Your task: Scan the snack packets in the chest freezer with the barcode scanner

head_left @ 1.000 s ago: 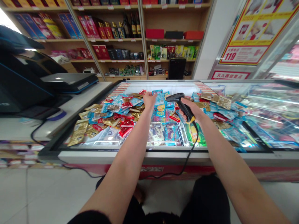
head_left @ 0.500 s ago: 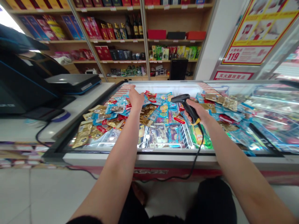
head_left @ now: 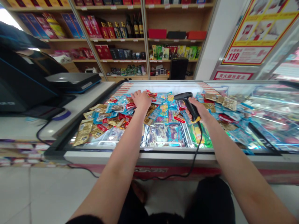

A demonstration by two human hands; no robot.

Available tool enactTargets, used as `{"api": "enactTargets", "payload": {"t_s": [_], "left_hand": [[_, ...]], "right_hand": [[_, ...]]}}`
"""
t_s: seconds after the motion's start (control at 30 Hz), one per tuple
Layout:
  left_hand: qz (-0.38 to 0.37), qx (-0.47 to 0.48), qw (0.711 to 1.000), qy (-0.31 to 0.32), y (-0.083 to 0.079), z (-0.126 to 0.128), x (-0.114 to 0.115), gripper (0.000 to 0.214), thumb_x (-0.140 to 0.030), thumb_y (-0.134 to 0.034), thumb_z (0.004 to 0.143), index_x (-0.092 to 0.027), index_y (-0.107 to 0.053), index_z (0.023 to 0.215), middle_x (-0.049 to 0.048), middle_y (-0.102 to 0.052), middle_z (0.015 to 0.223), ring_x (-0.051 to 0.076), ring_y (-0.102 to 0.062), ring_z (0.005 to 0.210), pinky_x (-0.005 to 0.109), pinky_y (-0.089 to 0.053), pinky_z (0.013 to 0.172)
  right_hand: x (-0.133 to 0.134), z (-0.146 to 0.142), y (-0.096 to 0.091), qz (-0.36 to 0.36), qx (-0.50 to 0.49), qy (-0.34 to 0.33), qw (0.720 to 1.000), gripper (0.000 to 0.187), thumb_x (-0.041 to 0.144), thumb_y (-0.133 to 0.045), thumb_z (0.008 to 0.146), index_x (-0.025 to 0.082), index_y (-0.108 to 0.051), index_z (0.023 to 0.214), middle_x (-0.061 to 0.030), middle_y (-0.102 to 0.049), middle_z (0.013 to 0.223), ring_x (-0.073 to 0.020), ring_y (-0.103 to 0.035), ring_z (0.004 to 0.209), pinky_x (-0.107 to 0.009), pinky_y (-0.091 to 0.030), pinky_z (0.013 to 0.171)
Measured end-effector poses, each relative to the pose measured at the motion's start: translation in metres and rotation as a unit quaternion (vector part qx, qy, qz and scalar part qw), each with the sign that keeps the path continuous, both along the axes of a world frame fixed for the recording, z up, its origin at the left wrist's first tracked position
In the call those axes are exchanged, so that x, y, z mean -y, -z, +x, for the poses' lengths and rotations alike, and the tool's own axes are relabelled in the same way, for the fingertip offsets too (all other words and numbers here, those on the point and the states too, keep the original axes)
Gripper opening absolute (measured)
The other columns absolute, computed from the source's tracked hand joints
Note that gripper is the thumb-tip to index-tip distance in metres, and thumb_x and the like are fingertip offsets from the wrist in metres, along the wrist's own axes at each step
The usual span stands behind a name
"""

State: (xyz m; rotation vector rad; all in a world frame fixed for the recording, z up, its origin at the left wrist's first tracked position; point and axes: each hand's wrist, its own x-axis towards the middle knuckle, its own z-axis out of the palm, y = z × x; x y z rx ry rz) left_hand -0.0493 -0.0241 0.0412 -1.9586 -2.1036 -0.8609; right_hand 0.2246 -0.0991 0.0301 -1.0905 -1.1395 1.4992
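Note:
My right hand (head_left: pixel 198 111) grips a black barcode scanner (head_left: pixel 187 104) with a yellow band; its cable (head_left: pixel 193 155) hangs down over the freezer's front edge. The scanner's head points left over the packets. My left hand (head_left: pixel 141 100) lies on the pile of snack packets (head_left: pixel 116 113) on the chest freezer's glass lid (head_left: pixel 163 144), fingers spread flat on blue and red packets. Both arms stretch forward over the freezer's front rim.
A checkout counter (head_left: pixel 77 105) with a black register screen (head_left: pixel 21 81) and a flat scanner stands on the left. Wooden shelves (head_left: pixel 144 40) with boxes and bottles fill the back wall. A second glass-lidded freezer section (head_left: pixel 268 112) extends to the right. White tiled floor lies below.
One second ago my left hand held up a blue packet; it put it down, reached far left, and now rests flat nearer the middle. The scanner hand has barely shifted.

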Motion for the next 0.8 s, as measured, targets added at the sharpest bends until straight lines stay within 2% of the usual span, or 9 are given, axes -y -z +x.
{"api": "enactTargets", "payload": {"t_s": [0.1, 0.2, 0.33, 0.43, 0.53, 0.6, 0.7, 0.8], "left_hand": [[0.016, 0.026, 0.997, 0.067, 0.000, 0.024, 0.004, 0.034, -0.036, -0.058, 0.085, -0.021, -0.069, 0.114, 0.0151, -0.063, 0.125, 0.034, -0.050, 0.126, 0.052, -0.023, 0.117], [-0.033, 0.058, 0.986, 0.153, 0.007, 0.055, 0.007, 0.030, -0.042, -0.067, 0.080, -0.020, -0.072, 0.100, 0.0147, -0.068, 0.108, 0.035, -0.059, 0.113, 0.047, -0.039, 0.105], [-0.142, 0.046, 0.956, 0.252, 0.022, 0.099, 0.022, 0.044, -0.059, -0.081, 0.061, -0.022, -0.071, 0.082, 0.0127, -0.071, 0.092, 0.036, -0.064, 0.101, 0.043, -0.048, 0.092], [-0.172, 0.009, 0.940, 0.296, 0.030, 0.126, 0.040, 0.063, -0.066, -0.084, 0.049, -0.021, -0.071, 0.092, 0.0167, -0.070, 0.105, 0.040, -0.061, 0.109, 0.046, -0.048, 0.093], [-0.162, -0.045, 0.939, 0.300, 0.036, 0.142, 0.048, 0.080, -0.066, -0.083, 0.051, -0.020, -0.067, 0.114, 0.0200, -0.064, 0.124, 0.043, -0.054, 0.122, 0.048, -0.045, 0.098], [-0.143, -0.054, 0.947, 0.282, 0.041, 0.147, 0.045, 0.077, -0.064, -0.080, 0.059, -0.020, -0.063, 0.120, 0.0195, -0.064, 0.125, 0.041, -0.053, 0.124, 0.046, -0.044, 0.099], [-0.110, -0.012, 0.965, 0.239, 0.049, 0.149, 0.031, 0.067, -0.054, -0.078, 0.070, -0.018, -0.059, 0.122, 0.0188, -0.065, 0.121, 0.037, -0.056, 0.120, 0.043, -0.044, 0.098], [-0.087, 0.058, 0.973, 0.204, 0.056, 0.147, 0.019, 0.068, -0.045, -0.079, 0.072, -0.016, -0.053, 0.127, 0.0197, -0.065, 0.121, 0.035, -0.059, 0.118, 0.042, -0.044, 0.096]], "right_hand": [[-0.001, 0.003, -0.003, 0.013, -0.011, 0.025, 1.000, 0.041, 0.057, -0.053, 0.094, 0.016, -0.061, 0.095, 0.0002, -0.059, 0.054, -0.0122, -0.052, 0.034, -0.022, -0.042, 0.029], [-0.002, 0.009, -0.008, 0.022, -0.030, 0.046, 0.998, 0.040, 0.056, -0.052, 0.095, 0.017, -0.061, 0.093, 0.0006, -0.059, 0.053, -0.0126, -0.053, 0.035, -0.023, -0.043, 0.030], [-0.006, 0.014, -0.010, 0.034, -0.059, 0.069, 0.995, 0.042, 0.058, -0.052, 0.094, 0.018, -0.060, 0.092, 0.0016, -0.059, 0.052, -0.0119, -0.053, 0.035, -0.022, -0.044, 0.032], [-0.007, 0.013, -0.011, 0.030, -0.066, 0.091, 0.993, 0.044, 0.061, -0.051, 0.094, 0.018, -0.060, 0.093, 0.0020, -0.058, 0.051, -0.0116, -0.052, 0.033, -0.022, -0.042, 0.031], [-0.006, 0.010, -0.011, 0.024, -0.068, 0.104, 0.992, 0.047, 0.064, -0.051, 0.093, 0.018, -0.060, 0.094, 0.0020, -0.058, 0.049, -0.0121, -0.051, 0.032, -0.022, -0.042, 0.031], [-0.004, 0.008, -0.011, 0.023, -0.074, 0.113, 0.991, 0.048, 0.066, -0.051, 0.092, 0.018, -0.060, 0.094, 0.0023, -0.057, 0.048, -0.0122, -0.051, 0.031, -0.023, -0.042, 0.031], [-0.002, 0.005, -0.013, 0.020, -0.083, 0.120, 0.989, 0.048, 0.066, -0.051, 0.092, 0.018, -0.060, 0.093, 0.0026, -0.057, 0.047, -0.0121, -0.049, 0.030, -0.023, -0.042, 0.030], [-0.001, 0.004, -0.015, 0.021, -0.079, 0.123, 0.989, 0.052, 0.070, -0.052, 0.090, 0.018, -0.059, 0.094, 0.0025, -0.057, 0.046, -0.0123, -0.050, 0.030, -0.023, -0.041, 0.029]]}}
